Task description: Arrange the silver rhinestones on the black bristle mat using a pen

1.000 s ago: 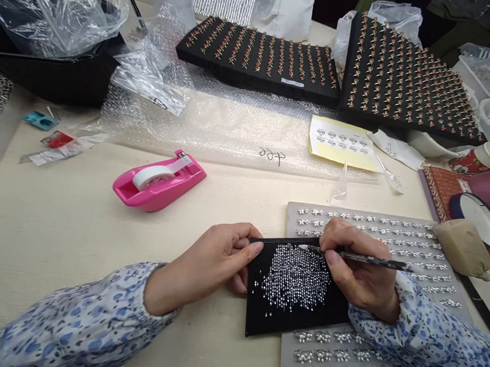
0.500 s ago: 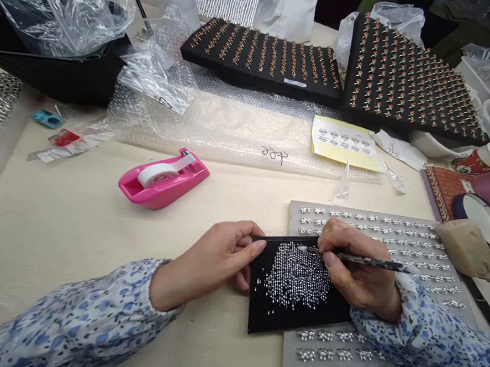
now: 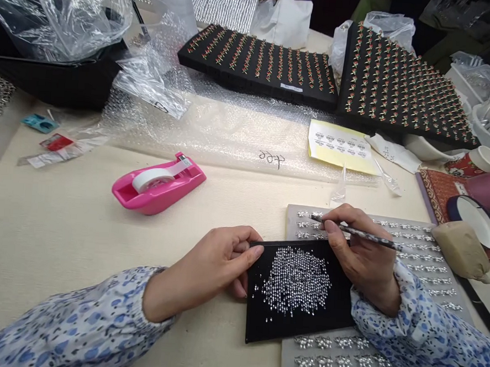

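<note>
Two bare hands in frame, blue-patterned sleeves [image 3: 74, 317] on both forearms. Left hand [image 3: 204, 271]: grasping the left edge of a black pad [image 3: 298, 326], fingers over the top, thumb tucked below. Right hand [image 3: 363, 257]: closed round a slim speckled pencil-style pick-up tool [image 3: 360, 233], tip at the top-left rows of a grey board [image 3: 287, 363], contact too small to tell. Pad flat on the table, its right part overlapping the grey board. Loose silver rhinestones [image 3: 296, 281] heaped mid-pad, a few strays near the left edge. Rows of small silver star-shaped pieces [image 3: 423, 258] on the grey board, above and below the pad.

Around: pink tape dispenser [image 3: 157, 186] with white roll, left of the hands on a cream table cloth [image 3: 60, 222]. Bubble wrap [image 3: 231, 138] beyond it. Yellow label sheet [image 3: 340, 148] at the wrap's far right. Two black foam boards [image 3: 256, 65] [image 3: 400, 88] at the far side, rows of red-and-gold pieces in both. Lump of beige putty [image 3: 460, 249] just right of the grey board.
</note>
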A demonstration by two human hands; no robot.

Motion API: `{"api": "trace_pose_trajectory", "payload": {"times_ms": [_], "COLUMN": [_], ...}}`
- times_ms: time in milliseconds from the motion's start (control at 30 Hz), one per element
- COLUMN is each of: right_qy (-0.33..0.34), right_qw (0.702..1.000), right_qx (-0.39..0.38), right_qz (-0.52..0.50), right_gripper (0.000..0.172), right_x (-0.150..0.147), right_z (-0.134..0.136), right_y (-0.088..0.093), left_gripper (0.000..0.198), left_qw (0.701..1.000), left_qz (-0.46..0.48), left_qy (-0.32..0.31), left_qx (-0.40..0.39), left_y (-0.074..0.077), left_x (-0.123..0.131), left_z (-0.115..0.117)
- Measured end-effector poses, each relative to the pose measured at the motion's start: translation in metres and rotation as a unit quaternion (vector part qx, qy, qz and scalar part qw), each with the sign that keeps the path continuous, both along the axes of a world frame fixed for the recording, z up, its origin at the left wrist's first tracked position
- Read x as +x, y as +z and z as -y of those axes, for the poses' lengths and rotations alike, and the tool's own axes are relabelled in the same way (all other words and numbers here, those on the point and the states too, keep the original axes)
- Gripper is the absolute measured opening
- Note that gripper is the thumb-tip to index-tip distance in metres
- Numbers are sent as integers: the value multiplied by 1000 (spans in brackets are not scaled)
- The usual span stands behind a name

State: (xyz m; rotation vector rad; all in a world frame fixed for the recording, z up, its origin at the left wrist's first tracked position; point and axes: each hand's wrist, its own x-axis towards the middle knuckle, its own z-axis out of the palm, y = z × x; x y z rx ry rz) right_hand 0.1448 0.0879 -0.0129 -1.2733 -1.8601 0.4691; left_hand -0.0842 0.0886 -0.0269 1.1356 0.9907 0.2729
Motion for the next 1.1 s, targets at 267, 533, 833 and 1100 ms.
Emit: {"api": "trace_pose_trajectory", "payload": {"times_ms": [267, 533, 833, 1100], "right_qy": [-1, -4, -6, -4], "right_qw": [999, 999, 998, 999], "right_qx": [0, -1, -2, -10], "right_qz": [49, 53, 56, 53], "right_gripper": [9, 9, 9, 9], "right_x": [1, 0, 0, 1], "right_z": [-1, -1, -1, -2], "right_y": [-2, -3, -3, -4], "left_gripper": [25, 25, 25, 25], "left_qw": [1000, 1000, 1000, 1000], "left_qz": [-9, -6, 4, 2], "left_qy": [-5, -6, -3, -3], "left_qx": [13, 14, 4, -1], "left_y": [0, 0, 0, 0], "left_x": [0, 0, 1, -1], "left_z": [-1, 0, 0, 1]}}
